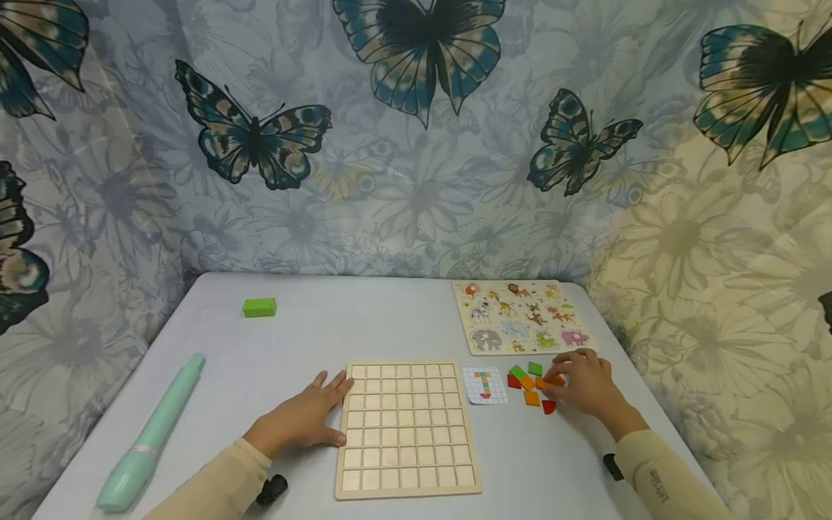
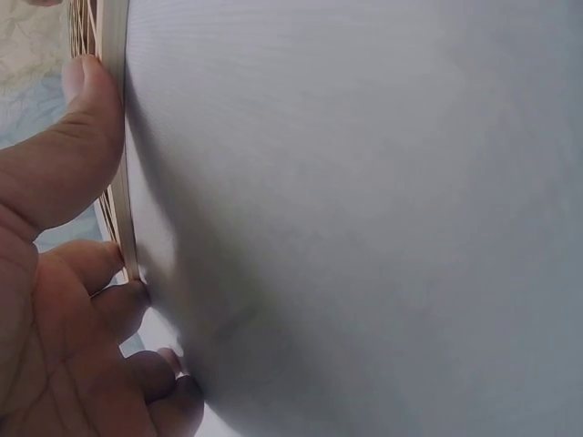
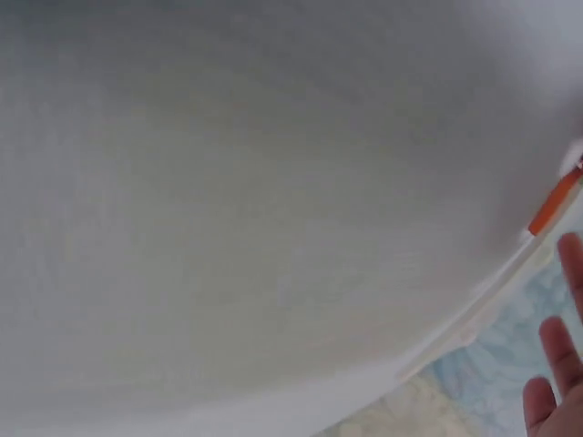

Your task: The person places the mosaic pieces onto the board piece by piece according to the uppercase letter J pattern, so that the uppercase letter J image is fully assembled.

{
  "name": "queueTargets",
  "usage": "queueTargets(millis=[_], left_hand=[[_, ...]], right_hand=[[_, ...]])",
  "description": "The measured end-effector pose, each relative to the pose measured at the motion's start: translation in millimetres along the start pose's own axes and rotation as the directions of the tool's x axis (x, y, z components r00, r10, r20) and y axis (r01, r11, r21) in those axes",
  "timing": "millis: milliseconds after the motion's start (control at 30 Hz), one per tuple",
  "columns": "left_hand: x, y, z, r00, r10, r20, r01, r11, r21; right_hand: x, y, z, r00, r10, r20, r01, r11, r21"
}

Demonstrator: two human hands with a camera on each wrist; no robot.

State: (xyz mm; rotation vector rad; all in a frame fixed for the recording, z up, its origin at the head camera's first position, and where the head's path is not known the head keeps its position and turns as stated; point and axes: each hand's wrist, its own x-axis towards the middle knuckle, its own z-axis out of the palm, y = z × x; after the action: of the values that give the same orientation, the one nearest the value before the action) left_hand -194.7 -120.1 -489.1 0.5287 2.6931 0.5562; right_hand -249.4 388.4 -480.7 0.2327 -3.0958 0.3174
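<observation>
A wooden grid board [image 1: 408, 427] of square recesses lies flat on the table. My left hand [image 1: 295, 417] rests at its left side with fingers spread; in the left wrist view the thumb [image 2: 96, 127] and fingertips touch the board's edge [image 2: 113, 36]. To the right, my right hand [image 1: 585, 383] is over a loose group of small coloured tiles, thumb and index finger at an orange tile [image 1: 556, 380]. Whether they pinch it cannot be told. Nearby lie a green tile [image 1: 535, 368], a red piece [image 1: 549, 407] and an orange square tile [image 1: 531, 398].
A pattern card [image 1: 484, 386] with a coloured figure lies between board and tiles. Behind is an animal puzzle board [image 1: 523, 316]. A green block [image 1: 259, 308] sits at the back left, and a mint-green tapered object [image 1: 156, 430] lies along the left. A patterned cloth [image 1: 416, 180] hangs behind the table.
</observation>
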Motion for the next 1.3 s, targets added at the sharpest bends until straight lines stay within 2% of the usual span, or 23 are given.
queueTargets(millis=[133,333,467,767,933,1033,1100,1200,1300], left_hand=[[0.6,-1.3,-0.2,1.000,-0.004,-0.004,0.004,1.000,0.004],[0.1,-1.3,0.3,1.000,0.002,0.000,-0.002,1.000,-0.014],[0.2,-0.4,0.2,1.000,0.007,-0.004,-0.008,1.000,-0.022],[0.1,-1.9,0.7,1.000,0.004,-0.020,-0.005,0.999,-0.034],[1.0,-2.6,1.6,1.000,-0.006,-0.022,0.005,1.000,-0.031],[0.8,-2.4,1.5,1.000,-0.011,-0.019,0.011,0.999,-0.034],[0.7,-2.3,1.3,1.000,-0.011,-0.019,0.010,0.999,-0.036],[1.3,-2.5,1.8,1.000,-0.005,-0.022,0.004,1.000,-0.029],[2.0,-2.5,2.8,1.000,0.000,-0.022,-0.001,1.000,-0.026]], right_hand=[[3,-3,-2,1.000,-0.001,0.020,0.001,1.000,0.027],[4,-1,-2,0.996,0.038,0.077,-0.033,0.997,-0.063],[1,4,-2,0.994,0.045,0.097,-0.041,0.998,-0.046],[-1,7,-2,0.998,0.028,0.052,-0.028,1.000,-0.001],[0,3,-9,0.999,0.025,0.033,-0.026,0.999,0.020],[6,-16,-14,0.999,-0.021,0.030,0.020,1.000,0.021],[13,-38,-13,0.996,-0.083,0.026,0.082,0.996,0.024],[23,-84,-6,0.982,-0.185,0.031,0.184,0.982,0.032],[35,-136,5,0.955,-0.292,0.054,0.291,0.956,0.022]])
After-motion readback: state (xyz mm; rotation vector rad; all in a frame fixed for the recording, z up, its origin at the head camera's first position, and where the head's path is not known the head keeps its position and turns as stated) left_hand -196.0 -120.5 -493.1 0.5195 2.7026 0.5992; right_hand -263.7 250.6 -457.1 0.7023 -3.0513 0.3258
